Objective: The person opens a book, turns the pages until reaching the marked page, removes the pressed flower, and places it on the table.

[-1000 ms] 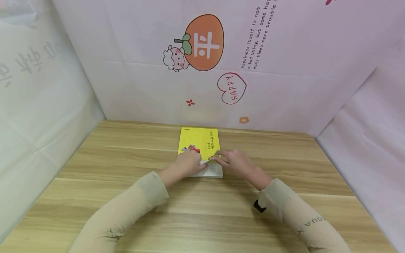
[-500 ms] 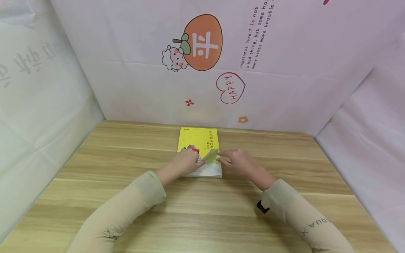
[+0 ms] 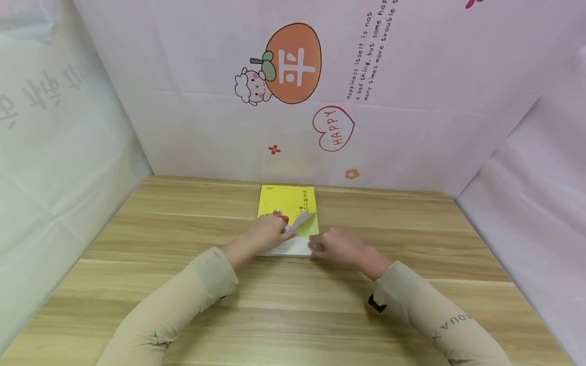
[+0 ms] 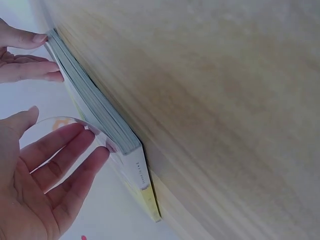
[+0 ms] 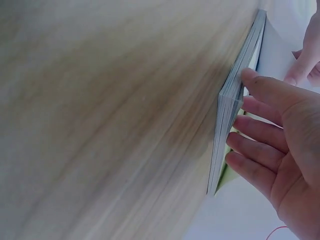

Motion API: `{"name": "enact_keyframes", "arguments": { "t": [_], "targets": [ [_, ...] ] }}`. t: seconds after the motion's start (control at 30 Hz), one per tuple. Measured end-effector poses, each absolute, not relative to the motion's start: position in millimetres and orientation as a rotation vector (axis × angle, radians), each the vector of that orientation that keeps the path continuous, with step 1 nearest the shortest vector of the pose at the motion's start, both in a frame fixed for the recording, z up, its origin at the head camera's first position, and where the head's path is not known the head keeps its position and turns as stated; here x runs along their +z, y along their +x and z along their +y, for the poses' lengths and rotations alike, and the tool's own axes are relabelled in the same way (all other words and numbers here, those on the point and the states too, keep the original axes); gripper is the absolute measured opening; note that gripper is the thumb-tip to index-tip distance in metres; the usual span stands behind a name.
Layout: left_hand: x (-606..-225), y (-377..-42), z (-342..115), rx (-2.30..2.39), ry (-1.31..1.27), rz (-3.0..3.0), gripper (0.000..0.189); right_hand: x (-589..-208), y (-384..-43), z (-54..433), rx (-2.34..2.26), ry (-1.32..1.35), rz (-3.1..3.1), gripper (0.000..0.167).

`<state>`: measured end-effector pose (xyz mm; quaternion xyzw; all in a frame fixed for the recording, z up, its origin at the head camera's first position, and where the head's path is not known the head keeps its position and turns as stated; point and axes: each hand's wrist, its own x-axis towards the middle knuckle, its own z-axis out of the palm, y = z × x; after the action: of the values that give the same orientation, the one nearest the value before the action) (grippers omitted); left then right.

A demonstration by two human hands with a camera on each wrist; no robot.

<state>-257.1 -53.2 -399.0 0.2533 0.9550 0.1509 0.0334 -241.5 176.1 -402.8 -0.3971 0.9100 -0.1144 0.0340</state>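
Note:
A yellow paperback book (image 3: 279,198) with a white lower band lies flat, its top edge near the back wall. Its lower right front corner curls up, showing a grey-white underside and a pale green page below. My left hand (image 3: 270,233) lies over the lower left of the book, its thumb against the curled cover. In the left wrist view, the bent sheet runs between the thumb and fingertips of my left hand (image 4: 55,175). My right hand (image 3: 341,246) is at the lower right corner. In the right wrist view, its thumb and fingers touch the page edges.
A wood-grain table (image 3: 293,315) carries the book. White printed cloth walls (image 3: 206,137) stand at the back and both sides. A dark band (image 3: 377,303) shows below my right sleeve.
The cover's corner has lifted and curled up by my left thumb. My right hand has let go of the cover and moved down to the book's lower right corner.

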Motion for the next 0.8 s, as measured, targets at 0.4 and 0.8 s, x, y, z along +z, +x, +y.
{"name": "enact_keyframes", "arguments": {
  "t": [0.4, 0.8],
  "targets": [
    [-399.4, -258.7, -64.5, 0.722, 0.646, 2.828, 0.038, -401.8, -241.7, 176.1, -0.312, -1.217, 2.780, 0.011],
    [-401.0, -258.7, -74.5, 0.945, 0.492, 2.835, 0.059, -400.7, -240.8, 176.0, -0.330, -1.198, 2.776, 0.012]
  ]
}}
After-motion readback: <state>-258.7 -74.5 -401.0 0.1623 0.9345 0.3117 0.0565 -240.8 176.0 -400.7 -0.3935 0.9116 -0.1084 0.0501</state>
